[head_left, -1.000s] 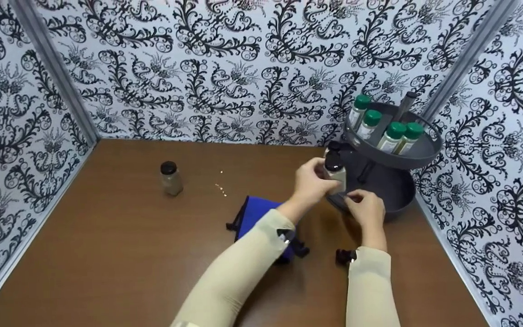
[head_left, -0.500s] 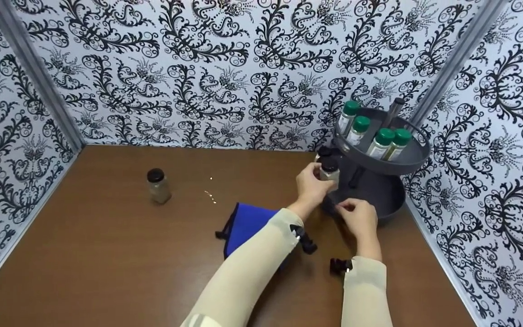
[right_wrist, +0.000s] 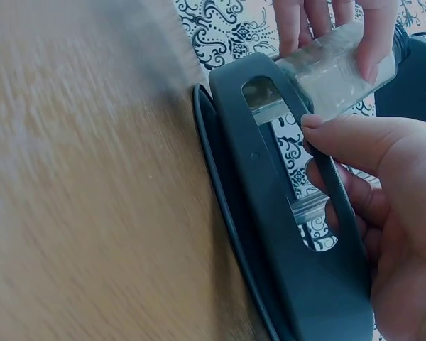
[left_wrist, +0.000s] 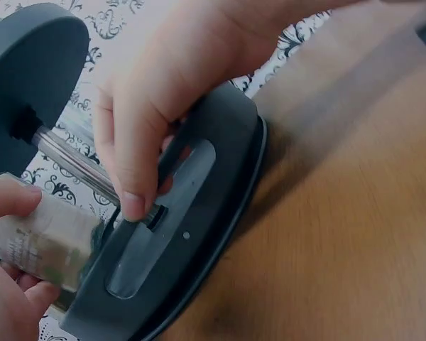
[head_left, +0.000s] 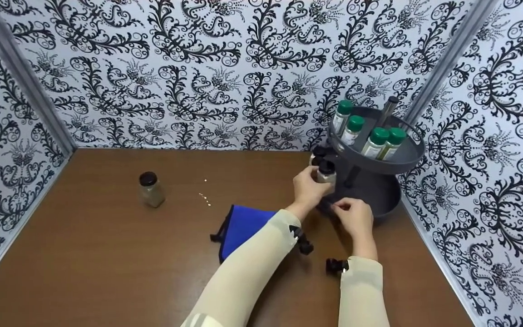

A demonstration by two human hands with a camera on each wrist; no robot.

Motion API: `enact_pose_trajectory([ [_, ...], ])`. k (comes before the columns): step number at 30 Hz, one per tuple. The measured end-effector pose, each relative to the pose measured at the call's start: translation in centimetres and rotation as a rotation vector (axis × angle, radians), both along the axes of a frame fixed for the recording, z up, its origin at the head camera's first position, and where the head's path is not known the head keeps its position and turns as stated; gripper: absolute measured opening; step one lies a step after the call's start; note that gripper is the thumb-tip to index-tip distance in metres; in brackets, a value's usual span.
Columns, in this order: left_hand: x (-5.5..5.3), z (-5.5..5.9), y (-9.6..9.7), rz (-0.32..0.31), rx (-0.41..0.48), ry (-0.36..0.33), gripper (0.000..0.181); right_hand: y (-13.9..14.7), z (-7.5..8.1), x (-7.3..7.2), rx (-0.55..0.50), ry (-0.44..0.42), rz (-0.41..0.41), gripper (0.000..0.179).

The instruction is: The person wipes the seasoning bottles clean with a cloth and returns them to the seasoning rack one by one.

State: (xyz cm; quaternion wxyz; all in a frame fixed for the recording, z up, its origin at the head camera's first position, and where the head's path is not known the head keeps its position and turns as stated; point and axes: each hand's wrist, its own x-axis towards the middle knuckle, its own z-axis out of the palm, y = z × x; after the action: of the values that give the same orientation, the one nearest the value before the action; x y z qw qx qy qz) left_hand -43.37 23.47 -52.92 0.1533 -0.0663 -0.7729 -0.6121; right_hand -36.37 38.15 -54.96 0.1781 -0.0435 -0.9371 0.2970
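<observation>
My left hand (head_left: 309, 188) grips a glass spice jar (head_left: 326, 175) with a black lid, upright at the left side of the lower tray (head_left: 377, 193) of a dark grey two-tier stand. In the left wrist view the jar (left_wrist: 46, 238) shows a pale label, its base just inside the tray wall. My right hand (head_left: 356, 220) pinches the tray's front rim; the right wrist view shows its thumb and fingers around the strip above the handle slot (right_wrist: 334, 188). A second black-lidded jar (head_left: 318, 154) stands behind the held one, partly hidden.
On the upper tray (head_left: 379, 165) stand several green-capped jars (head_left: 375, 143). Another black-lidded jar (head_left: 151, 190) stands at the table's left, with small pale crumbs (head_left: 205, 198) to its right. A blue cloth item (head_left: 245, 227) with black straps lies partly under my left forearm.
My left hand has lowered the jar and brought it slightly right, toward the lower tray. The right hand stays at the rim. The head view has shifted slightly.
</observation>
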Motion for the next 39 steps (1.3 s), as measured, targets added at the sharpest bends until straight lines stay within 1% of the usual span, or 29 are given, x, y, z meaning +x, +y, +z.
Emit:
enact_pose_trajectory([
  [3, -0.1, -0.5, 0.2, 0.012, -0.083, -0.004, 0.042, 0.0, -0.1, -0.1, -0.003, 0.006, 0.002, 0.009],
  [5, 0.0, -0.8, 0.3, 0.020, -0.146, 0.014, 0.042, 0.0, -0.1, -0.1, 0.000, 0.016, 0.005, 0.009],
  [8, 0.1, -1.2, 0.4, 0.041, -0.283, 0.055, 0.041, -0.1, -0.2, -0.2, 0.009, 0.030, -0.003, 0.006],
  [12, 0.4, -1.7, 0.2, 0.092, -0.473, 0.098, 0.037, -0.6, -0.3, -0.3, 0.009, 0.034, -0.016, 0.005],
  [14, 0.5, -1.8, 0.1, 0.113, -0.529, 0.110, 0.036, -0.9, -0.4, -0.3, 0.005, 0.028, -0.019, 0.005],
  [17, 0.6, -1.9, 0.1, 0.126, -0.563, 0.123, 0.032, -1.1, -0.3, -0.2, 0.001, 0.016, -0.025, 0.006],
  [19, 0.7, -1.9, 0.1, 0.120, -0.549, 0.120, 0.033, -1.0, -0.3, -0.2, 0.002, 0.010, -0.029, 0.006],
  [22, 0.9, -1.6, 0.1, 0.079, -0.498, 0.104, 0.040, -0.4, -0.2, -0.2, 0.005, 0.008, -0.030, 0.006],
  [24, 1.4, -1.2, -0.1, 0.023, -0.453, 0.083, 0.052, 0.1, -0.1, -0.2, 0.006, 0.012, -0.027, 0.006],
  [27, 2.4, -0.5, -2.2, -0.047, -0.402, 0.061, 0.068, 0.0, 0.0, -0.2, 0.000, 0.023, -0.012, 0.006],
  [30, 3.6, 0.6, -5.1, -0.083, -0.380, 0.070, 0.069, -0.1, 0.1, -0.3, -0.004, 0.024, 0.013, 0.007],
  [33, 4.6, 1.4, -8.4, -0.078, -0.384, 0.095, 0.064, -0.1, -0.1, -0.5, 0.004, 0.020, 0.031, 0.008],
  [35, 5.3, 1.8, -10.6, -0.062, -0.387, 0.107, 0.060, 0.1, -0.2, -0.5, 0.009, 0.021, 0.031, 0.008],
  [37, 5.8, 2.0, -12.9, -0.044, -0.380, 0.108, 0.057, 0.5, -0.4, -0.5, 0.018, 0.031, 0.023, 0.009],
  [39, 6.4, 1.9, -15.4, -0.023, -0.349, 0.103, 0.054, 0.8, -0.6, -0.3, 0.023, 0.040, 0.015, 0.009],
])
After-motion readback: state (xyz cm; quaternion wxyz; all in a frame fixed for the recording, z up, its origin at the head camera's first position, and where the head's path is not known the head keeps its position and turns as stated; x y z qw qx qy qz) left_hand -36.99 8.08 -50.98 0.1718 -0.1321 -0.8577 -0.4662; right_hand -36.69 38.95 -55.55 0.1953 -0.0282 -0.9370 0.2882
